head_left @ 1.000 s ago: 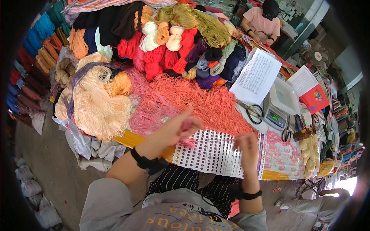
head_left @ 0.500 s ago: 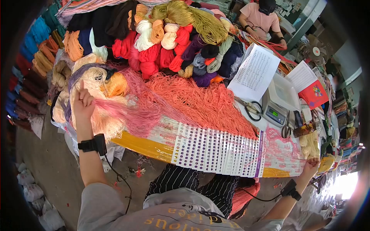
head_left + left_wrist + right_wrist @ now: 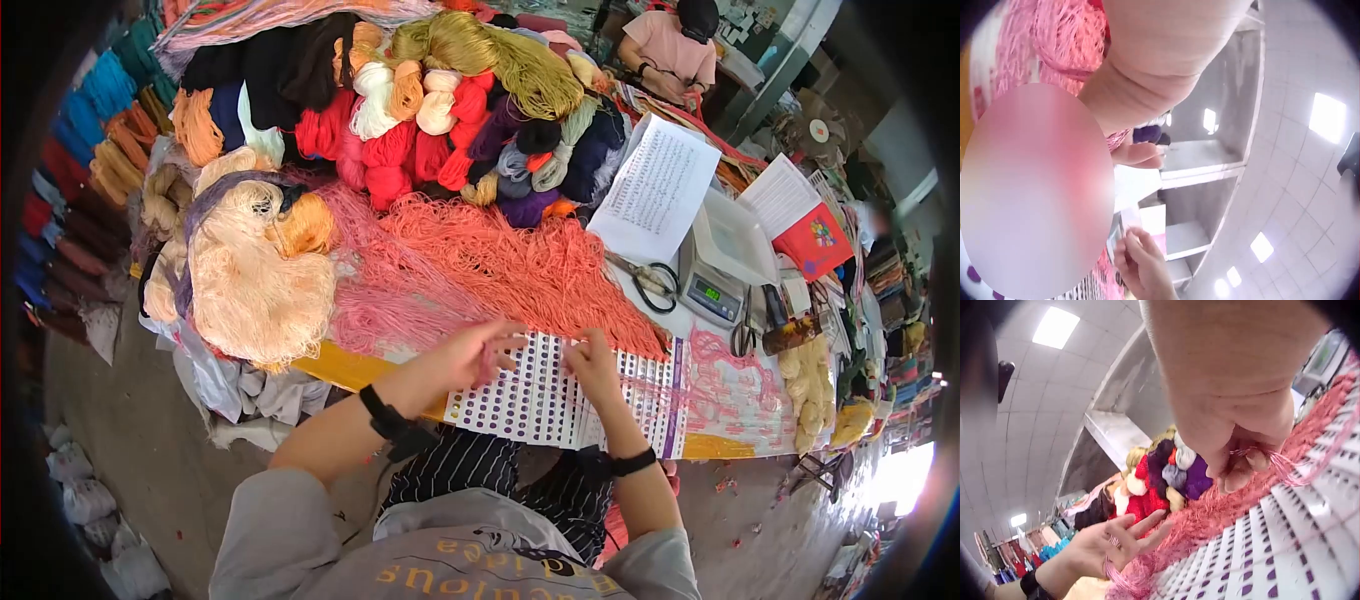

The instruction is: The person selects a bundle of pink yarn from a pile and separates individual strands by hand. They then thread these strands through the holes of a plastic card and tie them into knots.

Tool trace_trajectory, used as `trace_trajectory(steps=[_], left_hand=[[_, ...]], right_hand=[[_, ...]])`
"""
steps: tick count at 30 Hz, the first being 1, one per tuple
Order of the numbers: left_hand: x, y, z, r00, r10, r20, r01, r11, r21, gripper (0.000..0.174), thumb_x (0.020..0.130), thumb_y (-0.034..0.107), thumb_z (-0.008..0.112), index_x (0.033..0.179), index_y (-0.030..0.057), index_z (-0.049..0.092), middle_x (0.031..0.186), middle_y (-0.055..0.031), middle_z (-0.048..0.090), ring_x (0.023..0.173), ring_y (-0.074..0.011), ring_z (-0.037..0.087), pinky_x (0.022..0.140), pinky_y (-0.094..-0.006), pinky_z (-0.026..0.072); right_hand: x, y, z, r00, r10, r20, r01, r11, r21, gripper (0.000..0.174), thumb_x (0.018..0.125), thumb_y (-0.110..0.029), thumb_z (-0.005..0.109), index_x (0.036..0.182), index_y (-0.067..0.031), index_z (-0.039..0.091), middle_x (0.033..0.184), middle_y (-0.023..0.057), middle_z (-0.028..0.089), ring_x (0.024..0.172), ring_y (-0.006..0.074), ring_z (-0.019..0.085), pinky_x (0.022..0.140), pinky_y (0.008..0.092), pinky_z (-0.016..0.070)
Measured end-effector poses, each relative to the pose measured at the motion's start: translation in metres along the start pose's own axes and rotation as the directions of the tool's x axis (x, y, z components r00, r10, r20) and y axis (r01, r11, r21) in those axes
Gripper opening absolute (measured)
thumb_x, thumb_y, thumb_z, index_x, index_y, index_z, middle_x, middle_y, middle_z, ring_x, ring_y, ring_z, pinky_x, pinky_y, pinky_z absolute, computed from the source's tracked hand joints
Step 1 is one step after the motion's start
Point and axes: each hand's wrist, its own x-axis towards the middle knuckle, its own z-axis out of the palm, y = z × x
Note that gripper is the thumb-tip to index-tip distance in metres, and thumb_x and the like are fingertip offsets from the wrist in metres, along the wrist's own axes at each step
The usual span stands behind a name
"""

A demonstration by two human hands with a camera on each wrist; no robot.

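My right hand (image 3: 595,368) pinches strands of pink yarn (image 3: 1291,472) between curled fingers and thumb, low over the white dotted cards (image 3: 525,400). To its left, my left hand (image 3: 478,357) holds pink yarn too; the right wrist view shows a loop round a finger and a bundle (image 3: 1127,578) hanging below the palm, with the forefinger stretched out. Behind both hands spreads a heap of coral yarn (image 3: 500,260), and a looser pink-mauve heap (image 3: 375,310) lies at its left. A blurred patch covers much of the left wrist view.
Cream yarn (image 3: 260,270) is piled at the left. Coloured skeins (image 3: 400,150) stack up at the back. Toward the right are scissors (image 3: 655,288), a digital scale (image 3: 712,290) and printed sheets (image 3: 655,190). Another person (image 3: 670,55) sits at the far right.
The hands crossed close together, then spread wide apart with pink yarn drawn from the left hand, and now are back near each other over the cards.
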Motion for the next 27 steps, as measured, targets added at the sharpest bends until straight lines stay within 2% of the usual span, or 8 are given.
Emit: trace_trajectory(steps=[3,7,10,13,15,21,25,27], left_hand=[[-0.002,-0.006,0.03,0.979,-0.111,-0.171,0.119,0.992,0.036,0.047,0.095,0.041,0.039,0.128,0.0086,0.044,0.123,-0.0078,0.054,0.072,-0.0156,0.063,0.045,-0.0237,0.0444],[0.005,-0.007,0.038,0.975,-0.12,-0.189,0.139,0.986,0.088,0.044,0.095,0.041,0.042,0.125,0.0083,0.046,0.118,-0.0076,0.056,0.071,-0.0171,0.064,0.043,-0.022,0.0418],[0.017,-0.007,0.043,0.958,-0.128,-0.257,0.155,0.984,0.087,0.04,0.094,0.04,0.044,0.118,0.0087,0.05,0.11,-0.006,0.059,0.059,-0.0141,0.061,0.039,-0.0203,0.0371],[0.021,-0.007,0.05,0.939,-0.121,-0.321,0.222,0.927,0.301,0.031,0.093,0.032,0.048,0.111,0.0078,0.054,0.094,-0.0053,0.062,0.048,-0.0105,0.055,0.035,-0.0201,0.0338],[0.028,-0.015,0.05,0.95,0.212,-0.232,-0.026,0.789,0.614,0.024,0.089,0.02,0.051,0.106,0.0037,0.057,0.079,-0.0059,0.062,0.041,-0.0079,0.049,0.032,-0.0217,0.0317],[0.054,-0.013,0.044,0.931,0.283,-0.23,-0.079,0.772,0.63,0.016,0.085,0.008,0.053,0.093,-0.0024,0.061,0.069,-0.0056,0.062,0.038,-0.0077,0.046,0.032,-0.0227,0.032],[0.064,-0.016,0.037,0.933,0.297,-0.202,-0.093,0.743,0.663,0.016,0.084,0.01,0.054,0.081,-0.0018,0.064,0.064,-0.0052,0.061,0.038,-0.008,0.046,0.033,-0.0229,0.0316],[0.054,-0.01,0.042,0.885,0.413,-0.217,-0.062,0.565,0.822,0.017,0.082,0.011,0.057,0.071,0.0009,0.063,0.06,-0.0045,0.059,0.039,-0.0075,0.046,0.033,-0.0216,0.0314]], right_hand=[[0.013,0.021,0.011,0.997,0.055,0.049,-0.053,0.998,-0.031,0.012,0.086,-0.009,0.057,0.092,0.0013,0.053,0.061,0.0056,0.058,0.051,0.0095,0.053,0.048,0.023,0.041],[0.019,0.029,0.019,0.993,0.118,0.016,-0.118,0.993,0.013,0.015,0.086,-0.013,0.058,0.086,0.0018,0.06,0.061,0.0038,0.058,0.049,0.008,0.051,0.046,0.0222,0.0402],[0.02,0.031,0.02,0.988,0.152,-0.036,-0.15,0.988,0.037,0.016,0.088,-0.013,0.057,0.084,0.0014,0.061,0.062,0.0026,0.058,0.049,0.0071,0.05,0.046,0.0209,0.0394],[0.021,0.032,0.02,0.983,0.169,-0.072,-0.163,0.983,0.079,0.016,0.087,-0.014,0.057,0.084,0.001,0.061,0.062,0.0025,0.059,0.05,0.007,0.051,0.046,0.0213,0.0399],[0.02,0.033,0.021,0.982,0.166,-0.086,-0.158,0.983,0.094,0.018,0.086,-0.016,0.058,0.083,0.0011,0.062,0.062,0.003,0.06,0.049,0.0076,0.052,0.046,0.0228,0.041],[0.023,0.036,0.019,0.982,0.165,-0.096,-0.167,0.986,-0.014,0.018,0.084,-0.017,0.061,0.084,0.0012,0.062,0.063,0.0036,0.061,0.051,0.0074,0.052,0.047,0.0214,0.0408],[0.025,0.019,0.014,0.969,0.247,0.01,-0.243,0.944,0.223,0.016,0.084,-0.015,0.062,0.083,0.0007,0.06,0.063,0.0026,0.059,0.052,0.0066,0.051,0.048,0.0202,0.0392],[0.022,0.015,0.016,0.978,0.206,-0.022,-0.2,0.965,0.169,0.014,0.085,-0.013,0.061,0.081,-0.0004,0.059,0.062,0.0009,0.057,0.053,0.0057,0.049,0.048,0.0196,0.0383]])
